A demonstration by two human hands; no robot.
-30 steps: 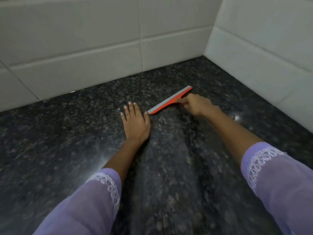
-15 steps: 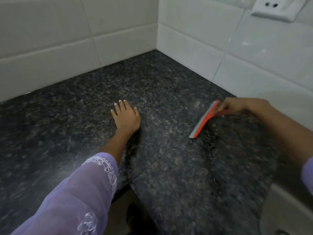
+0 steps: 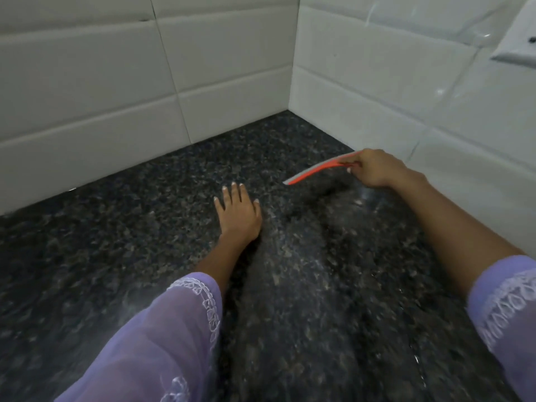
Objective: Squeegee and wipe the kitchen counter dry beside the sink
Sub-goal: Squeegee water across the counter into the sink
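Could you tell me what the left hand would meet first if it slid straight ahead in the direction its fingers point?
Probably nothing on the counter: the left hand lies flat, fingers pointing at the tiled back wall, which it would reach first. The squeegee in the right hand lies off to the right of that line.

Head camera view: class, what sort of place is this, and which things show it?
Probably a kitchen corner: a dark speckled stone counter, white wall tiles, and an orange squeegee in the right hand.

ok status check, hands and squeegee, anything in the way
Right hand gripping orange squeegee near the back corner. Left hand flat and open on the counter. Nothing in the way.
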